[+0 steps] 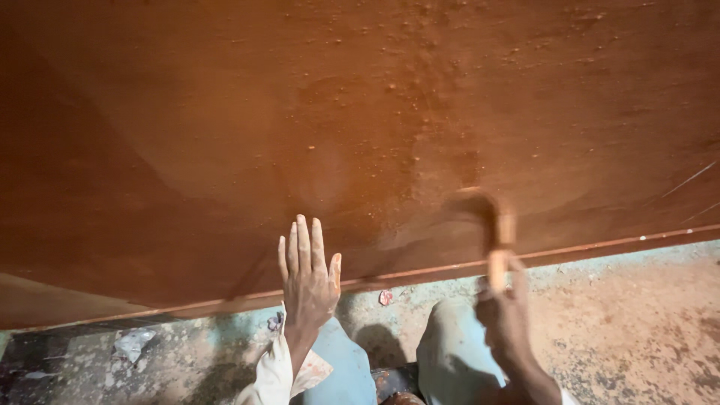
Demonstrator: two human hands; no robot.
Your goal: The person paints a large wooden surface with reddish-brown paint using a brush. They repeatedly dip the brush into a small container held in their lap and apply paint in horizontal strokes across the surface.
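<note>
Head view looks down on a large reddish-brown wooden board (360, 127) that fills most of the frame, its near edge running as a thin pale line above a dusty, paint-flecked concrete floor (630, 330). The left hand (307, 281) lies flat on the board near that edge, fingers spread and straight, palm down, pinching nothing. The right hand (504, 315) is blurred; it seems closed around the handle of a brush-like tool (491, 225) with a pale handle and a brown, curved head that rests against the board surface, though the blur hides how the fingers sit. Beneath the hands, the person's knees in light blue-grey trousers (450, 352) show, and a cream sleeve cuff (277, 371) hangs at the left wrist. A small pinkish scrap (385, 298) lies on the floor just beside the board's edge, and a crumpled grey scrap (133, 343) sits farther left. The board looks stiff, broad and probably heavy, with a gritty, speckled and perhaps wet coating that could be slick or mark easily, so the bare near edge seems the safest place to take hold. The tool looks light and stiff, best held by its pale handle.
</note>
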